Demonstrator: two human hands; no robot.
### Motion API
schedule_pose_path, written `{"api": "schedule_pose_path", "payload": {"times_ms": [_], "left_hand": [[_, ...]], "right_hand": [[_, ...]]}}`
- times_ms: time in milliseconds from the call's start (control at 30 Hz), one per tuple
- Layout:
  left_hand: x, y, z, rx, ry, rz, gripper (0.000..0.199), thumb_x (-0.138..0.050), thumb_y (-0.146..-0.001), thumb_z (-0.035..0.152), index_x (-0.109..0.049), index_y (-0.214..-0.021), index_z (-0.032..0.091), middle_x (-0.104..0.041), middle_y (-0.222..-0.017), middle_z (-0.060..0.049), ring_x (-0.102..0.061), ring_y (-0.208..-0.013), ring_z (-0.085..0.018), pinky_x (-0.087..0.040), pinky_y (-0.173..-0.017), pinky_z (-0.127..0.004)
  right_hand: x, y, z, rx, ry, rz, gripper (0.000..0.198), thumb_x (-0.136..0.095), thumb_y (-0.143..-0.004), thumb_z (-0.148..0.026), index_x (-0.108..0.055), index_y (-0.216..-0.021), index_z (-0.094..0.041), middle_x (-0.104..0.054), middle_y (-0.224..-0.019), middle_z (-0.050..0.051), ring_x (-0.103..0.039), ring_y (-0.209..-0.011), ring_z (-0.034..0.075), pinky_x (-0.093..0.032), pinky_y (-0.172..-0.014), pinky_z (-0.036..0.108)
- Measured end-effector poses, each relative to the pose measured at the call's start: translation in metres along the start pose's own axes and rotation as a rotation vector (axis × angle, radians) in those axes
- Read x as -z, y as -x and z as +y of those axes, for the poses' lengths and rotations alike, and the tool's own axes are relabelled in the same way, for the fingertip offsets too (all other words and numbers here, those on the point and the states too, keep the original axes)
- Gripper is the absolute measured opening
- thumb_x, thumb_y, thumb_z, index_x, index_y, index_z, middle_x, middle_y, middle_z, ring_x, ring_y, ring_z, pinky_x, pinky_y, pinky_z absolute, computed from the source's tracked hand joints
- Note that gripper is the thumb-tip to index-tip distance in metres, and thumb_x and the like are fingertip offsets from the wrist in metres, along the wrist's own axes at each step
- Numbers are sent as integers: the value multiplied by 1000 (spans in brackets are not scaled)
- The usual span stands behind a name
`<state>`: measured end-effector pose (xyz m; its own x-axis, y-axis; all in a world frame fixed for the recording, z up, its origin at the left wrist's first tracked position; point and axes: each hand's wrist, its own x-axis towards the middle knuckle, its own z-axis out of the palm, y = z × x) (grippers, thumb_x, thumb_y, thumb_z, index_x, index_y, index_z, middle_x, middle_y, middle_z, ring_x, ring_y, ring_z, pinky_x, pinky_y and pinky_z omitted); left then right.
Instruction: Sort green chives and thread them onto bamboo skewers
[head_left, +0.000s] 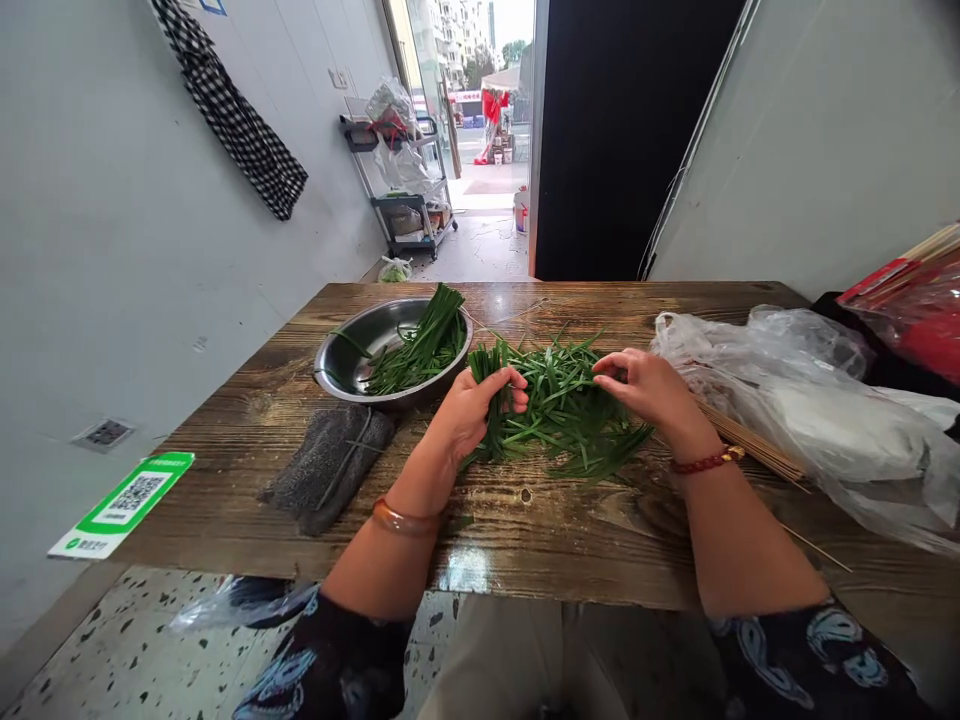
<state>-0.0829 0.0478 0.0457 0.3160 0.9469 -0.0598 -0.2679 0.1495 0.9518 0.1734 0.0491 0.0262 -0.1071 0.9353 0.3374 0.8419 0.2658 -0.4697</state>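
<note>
My left hand (480, 405) is closed around an upright bunch of garlic chives (493, 425), whose green blades stick out above and below the fist. Over the right side of a loose pile of garlic chives (555, 385) hovers my right hand (637, 385). Its thumb and fingers are curved with a gap between them, and I see nothing held there. Some blades below this hand look blurred. Behind my left hand stands an oval metal bowl (330, 375) with more garlic chives (420, 350) in it, one bundle leaning on the rim.
A dark grey mesh bundle (330, 470) lies left on the wooden table (525, 540). On the right are thin wooden sticks (757, 445), clear plastic bags (825, 400) and a red package (922, 290). A green QR card (124, 505) sits at the left edge. A cart (409, 200) stands beyond.
</note>
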Motion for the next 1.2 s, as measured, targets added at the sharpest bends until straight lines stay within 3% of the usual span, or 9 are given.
{"api": "schedule_pose_path", "payload": {"times_ms": [100,200,400,533,667,733,967,1067,1200], "left_hand": [[0,0,-1,-49,-9,10,28,-74,-70,31,-63,-85,11,-60,-68,0,-51,-50,-7,-40,-46,-19],[0,-1,0,-75,-16,31,27,-73,-71,28,-64,-89,10,-53,-61,4,-40,-44,-3,-26,-40,-16],[0,0,3,-59,2,20,34,-72,-74,38,-63,-92,11,-44,-54,7,-30,-39,-1,-19,-38,-16],[0,-1,3,-84,-12,39,31,-73,-74,38,-61,-85,11,-47,-54,6,-35,-40,-2,-23,-39,-16],[-1,-1,1,-102,-22,33,30,-72,-73,37,-60,-81,11,-55,-60,2,-46,-44,-5,-33,-41,-19],[-1,-1,1,-95,-15,25,30,-73,-73,36,-60,-81,11,-56,-63,1,-49,-46,-7,-35,-42,-19],[-1,0,3,-57,17,27,26,-73,-73,31,-61,-83,10,-47,-57,5,-35,-42,-2,-22,-39,-16],[-1,0,2,-58,19,26,28,-74,-72,32,-61,-83,10,-47,-57,5,-34,-42,-2,-21,-39,-16],[-2,0,1,-61,1,45,30,-76,-71,35,-60,-79,11,-46,-56,6,-33,-42,-1,-21,-39,-16]], "right_hand": [[-7,1,-2,22,142,-64,16,-65,-80,-25,-75,-92,-21,-67,-79,5,-60,-78,21,-40,-65,31],[-13,1,-3,35,187,7,17,-61,-83,-23,-75,-91,-21,-67,-81,7,-60,-81,23,-41,-68,33],[-8,-1,-4,2,-72,239,23,-53,-85,-23,-75,-92,-21,-69,-92,7,-62,-83,21,-45,-74,33],[-3,-1,-8,71,-314,114,24,-52,-77,-15,-74,-84,-21,-71,-91,6,-64,-89,21,-47,-79,33],[-2,0,-14,77,-599,-77,39,-47,-84,-19,-67,-117,-23,-74,-99,3,-66,-86,17,-49,-81,33],[-4,0,-14,64,-539,-65,39,-45,-87,-21,-65,-120,-22,-74,-98,3,-66,-81,17,-49,-80,33],[-16,0,-1,143,39,-48,26,-58,-78,-15,-75,-96,-22,-66,-93,7,-60,-87,22,-45,-79,34],[-20,-2,-3,131,-56,77,15,-60,-82,-23,-74,-87,-21,-65,-90,7,-59,-87,22,-45,-80,35],[-14,-5,-13,-31,-456,342,15,-64,-79,-34,-69,-84,-21,-66,-92,6,-59,-79,18,-47,-71,32]]}}
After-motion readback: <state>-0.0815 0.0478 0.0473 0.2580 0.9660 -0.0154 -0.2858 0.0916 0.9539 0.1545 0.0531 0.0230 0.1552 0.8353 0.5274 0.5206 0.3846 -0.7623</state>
